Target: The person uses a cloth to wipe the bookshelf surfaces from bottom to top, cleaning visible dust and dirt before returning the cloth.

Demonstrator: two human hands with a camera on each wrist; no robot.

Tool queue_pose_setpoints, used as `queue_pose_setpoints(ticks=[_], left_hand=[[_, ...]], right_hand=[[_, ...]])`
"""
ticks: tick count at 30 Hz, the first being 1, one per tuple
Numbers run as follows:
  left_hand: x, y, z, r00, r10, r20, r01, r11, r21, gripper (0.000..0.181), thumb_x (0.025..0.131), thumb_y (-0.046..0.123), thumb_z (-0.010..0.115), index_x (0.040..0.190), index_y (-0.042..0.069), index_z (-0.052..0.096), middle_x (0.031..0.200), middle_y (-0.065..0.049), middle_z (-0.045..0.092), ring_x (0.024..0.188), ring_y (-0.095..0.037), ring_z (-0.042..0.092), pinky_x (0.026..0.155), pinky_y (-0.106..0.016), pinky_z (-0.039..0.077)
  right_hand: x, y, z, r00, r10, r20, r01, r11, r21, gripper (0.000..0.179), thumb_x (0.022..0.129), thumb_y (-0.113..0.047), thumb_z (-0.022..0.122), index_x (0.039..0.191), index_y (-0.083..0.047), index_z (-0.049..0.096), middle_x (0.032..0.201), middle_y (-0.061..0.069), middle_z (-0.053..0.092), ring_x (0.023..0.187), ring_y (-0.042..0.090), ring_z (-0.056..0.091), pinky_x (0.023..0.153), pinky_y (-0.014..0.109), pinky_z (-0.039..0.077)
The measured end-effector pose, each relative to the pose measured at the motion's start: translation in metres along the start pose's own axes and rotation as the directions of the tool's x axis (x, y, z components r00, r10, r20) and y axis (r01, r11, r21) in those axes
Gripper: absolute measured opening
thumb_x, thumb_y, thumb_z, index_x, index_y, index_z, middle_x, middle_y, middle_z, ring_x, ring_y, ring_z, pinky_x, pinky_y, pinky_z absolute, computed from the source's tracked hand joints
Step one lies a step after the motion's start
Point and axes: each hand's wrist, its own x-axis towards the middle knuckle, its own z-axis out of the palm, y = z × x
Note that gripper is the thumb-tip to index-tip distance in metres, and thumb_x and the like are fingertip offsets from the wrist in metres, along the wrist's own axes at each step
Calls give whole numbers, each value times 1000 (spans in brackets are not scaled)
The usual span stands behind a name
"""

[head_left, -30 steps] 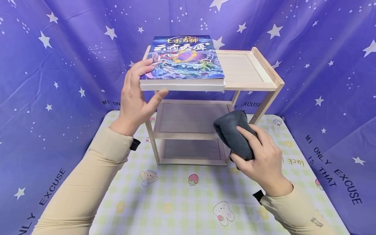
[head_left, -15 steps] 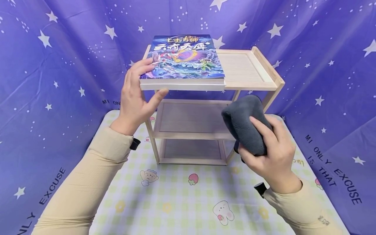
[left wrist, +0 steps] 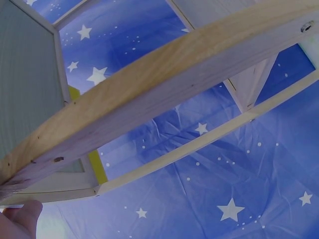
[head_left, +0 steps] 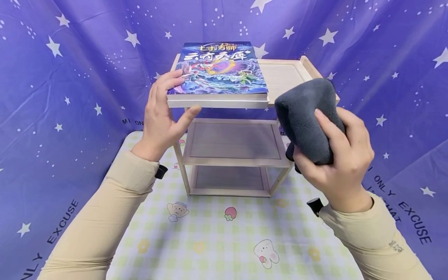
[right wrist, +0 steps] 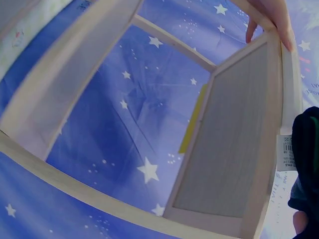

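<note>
A three-tier pale wooden shelf (head_left: 238,161) stands in the middle of the head view. On the left part of its top board lies a thick blue illustrated book (head_left: 220,74), its front edge toward me. My left hand (head_left: 159,111) grips the book at the left corner, fingers over the cover and thumb below the front edge. That thumb shows at the lower left of the left wrist view. My right hand (head_left: 344,159) holds a bunched dark grey plush cloth (head_left: 309,116), raised in front of the top board's right end. The cloth hides that front corner.
Below the book are the middle board (head_left: 232,140) and the bottom board (head_left: 229,178). A checked tablecloth (head_left: 210,233) with cartoon prints lies under the shelf. Purple star-printed curtains (head_left: 87,58) surround the table at the back and sides.
My right hand has risen and moved right with the cloth, from in front of the middle board to the top board's height. The left hand and the book have stayed put.
</note>
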Motion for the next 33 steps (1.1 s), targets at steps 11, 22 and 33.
queue_pose_setpoints(ticks=[11, 22, 33], left_hand=[[0, 0, 0, 1000, 3, 3, -3, 1000, 1, 72, 91, 66, 54, 126, 3, 51, 139, -12, 57, 135, -25, 47, 115, -38, 33], [2, 0, 0, 1000, 17, 7, -17, 1000, 4, 71, 91, 65, 54, 126, 3, 51, 139, -13, 57, 135, -26, 47, 115, -38, 34], [0, 0, 0, 1000, 7, 3, -7, 1000, 1, 71, 91, 66, 54, 126, 3, 51, 139, -13, 57, 135, -25, 48, 115, -38, 33]], right_hand=[[31, 8, 13, 995, 34, 94, -23, 993, -120, 57, 73, -49, 62, 114, -11, 73, 113, 23, 67, 102, 46, 61, 97, 54, 47], [64, 14, 21, 930, 86, 358, 14, 964, -266, 63, 78, -52, 54, 126, -14, 68, 123, 22, 64, 105, 46, 60, 81, 68, 45], [90, 10, 36, 677, 383, 629, -80, 888, -454, 51, 90, -44, 53, 132, -17, 64, 131, 13, 61, 107, 44, 60, 78, 70, 42]])
